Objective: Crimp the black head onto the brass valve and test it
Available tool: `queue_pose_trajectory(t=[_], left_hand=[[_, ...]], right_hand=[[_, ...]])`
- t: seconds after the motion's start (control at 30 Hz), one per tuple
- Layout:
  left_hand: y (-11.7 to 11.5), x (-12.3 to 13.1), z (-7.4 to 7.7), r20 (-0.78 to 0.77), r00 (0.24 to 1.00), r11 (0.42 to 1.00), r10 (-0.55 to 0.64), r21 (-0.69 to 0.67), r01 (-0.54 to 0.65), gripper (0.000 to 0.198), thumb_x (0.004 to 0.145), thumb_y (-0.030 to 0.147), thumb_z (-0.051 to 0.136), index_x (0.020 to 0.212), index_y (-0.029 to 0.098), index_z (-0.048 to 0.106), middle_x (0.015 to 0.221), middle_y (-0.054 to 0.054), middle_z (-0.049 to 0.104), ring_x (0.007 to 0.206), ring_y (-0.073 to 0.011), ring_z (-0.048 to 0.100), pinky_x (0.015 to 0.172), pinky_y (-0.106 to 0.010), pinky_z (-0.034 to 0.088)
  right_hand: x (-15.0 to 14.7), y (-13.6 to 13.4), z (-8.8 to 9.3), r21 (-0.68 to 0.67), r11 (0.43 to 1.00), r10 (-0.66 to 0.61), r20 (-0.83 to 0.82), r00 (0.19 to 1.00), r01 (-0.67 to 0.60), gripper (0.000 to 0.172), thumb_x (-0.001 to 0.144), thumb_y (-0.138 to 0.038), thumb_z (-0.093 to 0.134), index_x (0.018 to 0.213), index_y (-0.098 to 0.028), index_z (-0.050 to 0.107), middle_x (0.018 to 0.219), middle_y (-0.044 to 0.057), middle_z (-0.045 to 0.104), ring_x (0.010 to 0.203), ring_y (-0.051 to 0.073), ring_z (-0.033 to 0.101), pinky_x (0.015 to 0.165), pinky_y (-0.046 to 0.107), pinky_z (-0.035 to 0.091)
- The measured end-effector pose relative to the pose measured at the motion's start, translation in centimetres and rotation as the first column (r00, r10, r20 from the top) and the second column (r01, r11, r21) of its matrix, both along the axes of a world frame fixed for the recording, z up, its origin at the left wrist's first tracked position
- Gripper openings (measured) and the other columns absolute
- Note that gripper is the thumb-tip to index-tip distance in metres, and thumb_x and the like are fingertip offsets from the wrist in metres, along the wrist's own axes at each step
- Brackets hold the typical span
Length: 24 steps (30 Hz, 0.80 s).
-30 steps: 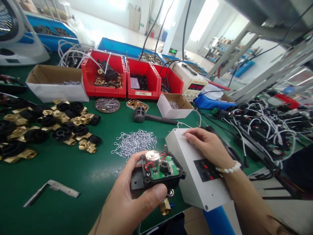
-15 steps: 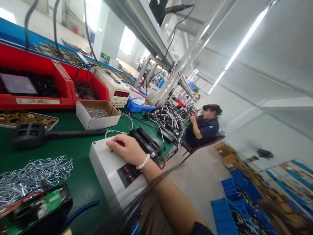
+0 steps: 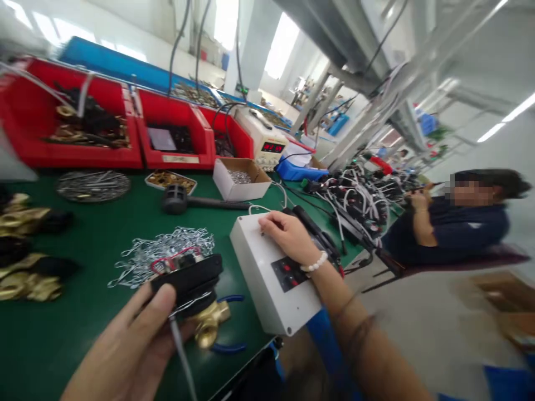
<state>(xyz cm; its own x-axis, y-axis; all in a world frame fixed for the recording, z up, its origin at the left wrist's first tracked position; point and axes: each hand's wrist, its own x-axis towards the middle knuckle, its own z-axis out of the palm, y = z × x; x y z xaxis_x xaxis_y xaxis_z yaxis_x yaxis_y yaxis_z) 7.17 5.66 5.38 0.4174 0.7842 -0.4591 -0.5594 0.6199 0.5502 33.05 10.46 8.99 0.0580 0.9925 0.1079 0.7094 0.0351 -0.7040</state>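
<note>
Left hand (image 3: 129,345): low in the view, fingers curled around a black actuator housing (image 3: 188,281) mounted on a brass valve body (image 3: 209,323); red wires show at the top of the housing. The unit is held just above the near edge of the green table (image 3: 104,228), beside a pair of blue-handled pliers (image 3: 228,348) lying under it.

Right hand (image 3: 288,236): palm down, fingers loosely bent, resting on top of a white control box (image 3: 263,278); it grips nothing. A white bead bracelet (image 3: 315,262) sits on the wrist. The box carries a dark panel with red switches (image 3: 288,274) just beside the wrist.

Table contents:
- heap of wire clips (image 3: 163,253), just behind the held unit;
- black rubber mallet (image 3: 178,199), lying flat behind the clips;
- small open cardboard box (image 3: 240,178) of metal parts, near the mallet handle;
- round dish of small metal pieces (image 3: 92,185) and a tray of brass rings (image 3: 170,179);
- brass and black fittings (image 3: 25,245) along the left edge;
- red bins (image 3: 125,156) in a row at the back;
- bench power supply (image 3: 263,136) with a red digital readout;
- tangle of white and black cables (image 3: 359,200) to the right of the control box.

A co-worker in a dark shirt (image 3: 455,228) is seated at the right, well apart from both hands. The view is motion-blurred.
</note>
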Motion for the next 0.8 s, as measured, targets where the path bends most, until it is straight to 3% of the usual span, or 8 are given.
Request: queue_pose_trajectory(t=[0.07,0.2,0.4,0.8], left_hand=[[-0.1,-0.1,1.4,-0.052,0.997,0.996,0.059,-0.064,-0.062,0.043,0.088,0.029,0.068,0.130,0.025,0.057,0.120,-0.002,0.071,0.106,-0.0247,0.068,0.076,-0.027,0.060],[0.1,0.4,2.8,-0.059,0.997,0.999,0.042,0.013,-0.041,0.043,0.088,0.029,0.068,0.128,0.018,0.060,0.116,-0.008,0.072,0.102,-0.0256,0.070,0.079,-0.029,0.060],[0.0,0.8,2.8,-0.072,0.995,0.996,0.067,0.067,-0.062,0.048,0.087,0.037,0.070,0.130,0.020,0.060,0.123,-0.010,0.068,0.111,-0.0290,0.065,0.090,-0.039,0.059],[0.1,0.7,2.9,-0.030,0.996,0.994,0.081,0.070,-0.078,0.050,0.088,0.041,0.069,0.131,0.017,0.060,0.113,-0.012,0.071,0.101,-0.0268,0.068,0.089,-0.040,0.058]], right_hand=[[0.1,0.1,0.1,0.006,1.000,0.010,0.009,1.000,-0.010,0.029,0.091,-0.038,0.054,0.071,-0.018,0.060,0.069,-0.001,0.060,0.069,0.015,0.054,0.068,0.027,0.040],[0.0,0.1,0.3,0.017,1.000,0.014,0.046,0.999,-0.015,0.034,0.090,-0.045,0.053,0.070,-0.018,0.061,0.066,-0.001,0.058,0.066,0.015,0.053,0.066,0.028,0.039],[-0.2,0.2,0.6,0.026,1.000,-0.002,0.109,0.994,-0.001,0.036,0.089,-0.047,0.052,0.070,-0.019,0.062,0.066,0.000,0.059,0.063,0.016,0.052,0.064,0.028,0.040],[-0.1,0.2,0.6,0.029,0.999,-0.018,0.190,0.982,0.013,0.034,0.090,-0.046,0.052,0.071,-0.021,0.064,0.059,-0.001,0.056,0.053,0.015,0.047,0.056,0.028,0.039]])
